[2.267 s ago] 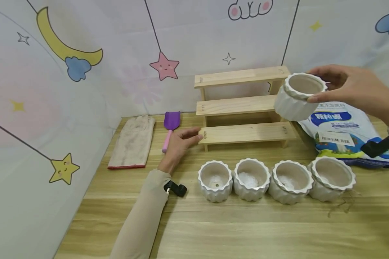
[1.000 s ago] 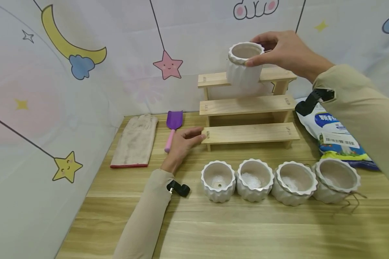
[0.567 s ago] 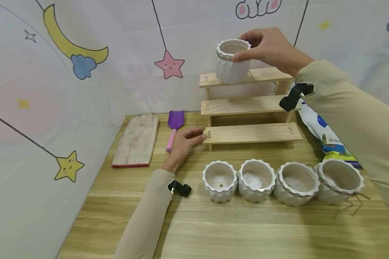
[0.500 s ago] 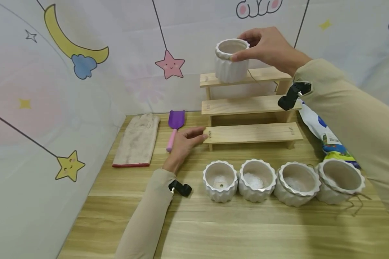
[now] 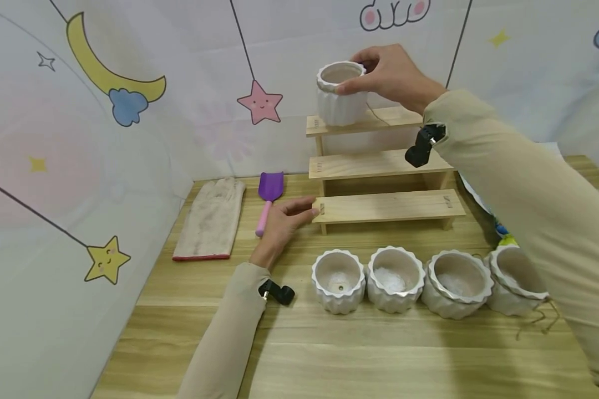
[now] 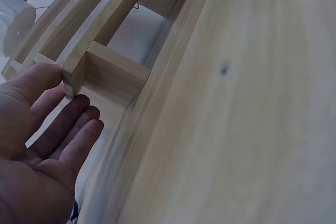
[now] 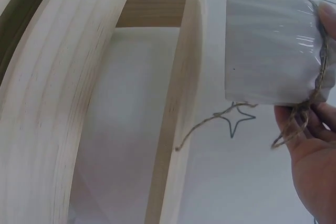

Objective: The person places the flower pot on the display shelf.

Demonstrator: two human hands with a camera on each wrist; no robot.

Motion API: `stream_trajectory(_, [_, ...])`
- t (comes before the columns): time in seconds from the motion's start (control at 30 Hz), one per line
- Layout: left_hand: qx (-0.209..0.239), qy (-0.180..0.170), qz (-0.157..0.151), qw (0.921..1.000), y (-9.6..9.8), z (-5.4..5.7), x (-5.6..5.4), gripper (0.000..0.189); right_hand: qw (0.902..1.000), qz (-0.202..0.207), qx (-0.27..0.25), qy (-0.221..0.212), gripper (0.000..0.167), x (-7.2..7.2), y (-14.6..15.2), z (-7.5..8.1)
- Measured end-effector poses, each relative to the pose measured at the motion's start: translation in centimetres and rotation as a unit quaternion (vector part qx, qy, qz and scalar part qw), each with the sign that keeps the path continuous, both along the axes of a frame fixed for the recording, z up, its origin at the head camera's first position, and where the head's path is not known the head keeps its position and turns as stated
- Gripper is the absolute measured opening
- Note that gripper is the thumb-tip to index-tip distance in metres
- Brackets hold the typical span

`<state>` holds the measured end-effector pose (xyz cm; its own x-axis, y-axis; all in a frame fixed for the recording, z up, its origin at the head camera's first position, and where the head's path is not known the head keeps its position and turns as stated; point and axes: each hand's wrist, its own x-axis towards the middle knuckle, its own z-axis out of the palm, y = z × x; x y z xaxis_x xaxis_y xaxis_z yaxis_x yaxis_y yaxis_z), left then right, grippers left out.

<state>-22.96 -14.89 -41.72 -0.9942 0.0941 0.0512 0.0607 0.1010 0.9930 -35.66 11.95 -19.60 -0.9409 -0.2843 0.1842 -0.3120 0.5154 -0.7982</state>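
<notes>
My right hand (image 5: 394,75) grips a white ceramic flowerpot (image 5: 340,105) by its scalloped rim, upright at the left end of the top tier. In the right wrist view, a narrow gap shows between the pot's base and the wooden shelf stand (image 7: 181,98). Twine (image 7: 207,124) tied round the pot's neck hangs loose, its end reaching the board. My left hand (image 5: 282,224) pinches the left end of the stand's lowest board (image 5: 386,206) between thumb and finger, the other fingers loosely bent, as the left wrist view shows.
Several more white pots (image 5: 338,281) stand in a row on the table before the stand. Left of it lie a purple scoop (image 5: 270,188) and a cloth glove (image 5: 212,219). A fertilizer bag (image 5: 501,230) is mostly hidden by my right sleeve. A patterned curtain hangs behind.
My right hand has carried the pot from over the bag leftward to the top tier, and within the last half second further toward its left end. My left hand stays on the lowest board.
</notes>
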Motion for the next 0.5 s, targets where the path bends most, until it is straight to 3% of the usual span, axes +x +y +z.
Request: stream_trajectory(0.5, [-0.018,0.003,-0.002,0.9998,-0.1,-0.2,0.1,0.037,0.9998,0.008,0.010,-0.012,0.074,-0.8,-1.6,-1.3])
